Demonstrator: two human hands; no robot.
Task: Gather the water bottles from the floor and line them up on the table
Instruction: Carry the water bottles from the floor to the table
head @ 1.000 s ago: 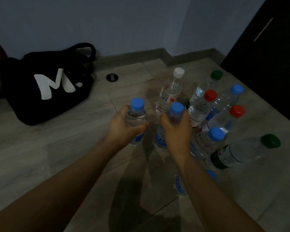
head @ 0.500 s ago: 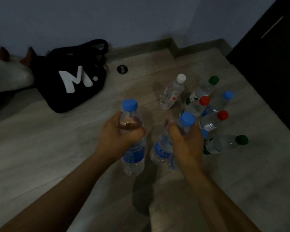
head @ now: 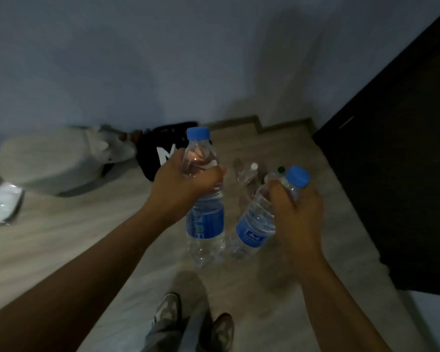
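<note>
Where the person's two shoes (head: 168, 312) show at six o'clock, the pale wood-look floor (head: 61, 237) spreads away from them, and both bare forearms rise from the bottom corners of the view. Near the centre, the left hand (head: 186, 185) has its fingers and thumb curled round the upper body of a blue-capped water bottle (head: 205, 224), held upright and clear of the floor. At three o'clock from it, the right hand (head: 297, 212) wraps the neck and shoulder of a second blue-capped bottle (head: 254, 232), which is tilted, its cap toward one o'clock and its base toward seven. The two bases hang close together; whether they touch I cannot tell. Farther off, between the hands, a white-capped bottle (head: 247, 174) lies on the floor with a green cap (head: 280, 169) just beside it, both blurred. A black bag (head: 160, 153) with a white letter sits at ten o'clock, a pale bundle (head: 54, 161) at nine, against the grey-blue wall (head: 163, 59). A dark door panel (head: 391, 174) fills three o'clock.
</note>
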